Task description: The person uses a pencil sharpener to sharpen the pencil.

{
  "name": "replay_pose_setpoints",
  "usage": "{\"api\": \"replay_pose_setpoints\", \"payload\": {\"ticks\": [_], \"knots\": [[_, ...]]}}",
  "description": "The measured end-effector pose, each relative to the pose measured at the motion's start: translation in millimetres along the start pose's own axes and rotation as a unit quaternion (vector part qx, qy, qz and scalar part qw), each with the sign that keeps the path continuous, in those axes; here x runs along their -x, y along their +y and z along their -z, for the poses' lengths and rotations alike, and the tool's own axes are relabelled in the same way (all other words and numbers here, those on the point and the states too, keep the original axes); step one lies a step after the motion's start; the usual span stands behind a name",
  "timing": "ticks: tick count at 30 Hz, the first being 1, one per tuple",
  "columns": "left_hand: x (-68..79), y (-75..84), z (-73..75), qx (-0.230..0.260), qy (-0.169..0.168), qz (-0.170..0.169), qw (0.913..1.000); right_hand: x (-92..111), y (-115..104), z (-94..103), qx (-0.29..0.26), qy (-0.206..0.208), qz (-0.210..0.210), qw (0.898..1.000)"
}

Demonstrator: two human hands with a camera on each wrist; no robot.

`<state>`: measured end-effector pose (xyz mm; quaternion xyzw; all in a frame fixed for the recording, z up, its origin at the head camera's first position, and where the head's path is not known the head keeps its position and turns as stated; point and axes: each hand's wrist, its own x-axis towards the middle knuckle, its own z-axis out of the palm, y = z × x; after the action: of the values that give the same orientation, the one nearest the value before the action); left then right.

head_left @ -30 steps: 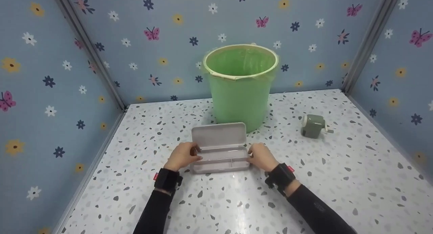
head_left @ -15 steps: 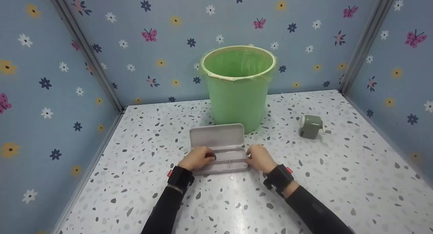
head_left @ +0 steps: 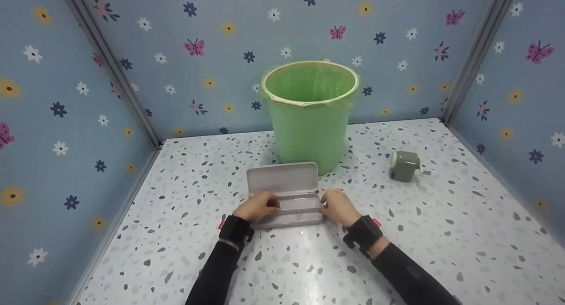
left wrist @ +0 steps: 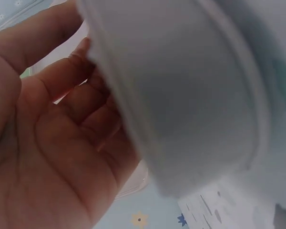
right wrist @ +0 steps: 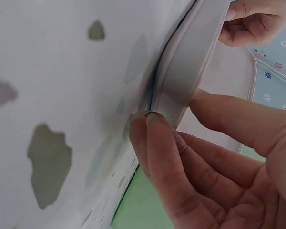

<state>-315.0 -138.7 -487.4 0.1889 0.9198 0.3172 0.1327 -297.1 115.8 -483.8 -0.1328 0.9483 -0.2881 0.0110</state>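
A pale grey-pink pencil case [head_left: 282, 179] lies on the table with its lid raised at the back. Its bottom part shows a long compartment behind and a divided strip in front. Over the left part of the bottom, my left hand [head_left: 258, 206] bends its fingers and thumb at the inner divider; the case's near wall hides the fingertips in the left wrist view. My right hand [head_left: 339, 206] grips the right end. In the right wrist view, its thumb [right wrist: 238, 117] rests on the rim and its fingertips are low at the case's outer edge.
Directly behind the case stands a tall green bin [head_left: 309, 133] with a clear liner over its rim. To the right is a grey-green crank pencil sharpener [head_left: 404, 167]. Flower-patterned walls [head_left: 212, 53] enclose the speckled table [head_left: 300, 261] at the back and sides.
My left hand has moved right, from the case's left end to over its inner divider, and stays there. The right hand keeps its place. The view has shifted slightly.
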Motion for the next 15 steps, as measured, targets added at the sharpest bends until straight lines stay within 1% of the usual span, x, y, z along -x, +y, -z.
{"api": "replay_pose_setpoints", "payload": {"ticks": [5,8,12,15], "knots": [[0.0,0.5,1.9,0.018,0.018,-0.008,0.9996,-0.2,0.9,0.1,-0.007,-0.005,-0.007,1.0],[-0.5,-1.1,3.3,0.025,0.026,-0.018,0.9992,0.0,1.5,-0.4,-0.009,-0.006,-0.006,1.0],[-1.3,-3.1,6.8,0.018,0.039,-0.047,0.998,0.8,1.7,-1.1,-0.004,-0.001,0.006,1.0],[-1.2,-2.4,10.5,0.008,0.046,-0.054,0.9974,1.6,1.5,-1.1,0.002,0.003,0.011,1.0]]}}
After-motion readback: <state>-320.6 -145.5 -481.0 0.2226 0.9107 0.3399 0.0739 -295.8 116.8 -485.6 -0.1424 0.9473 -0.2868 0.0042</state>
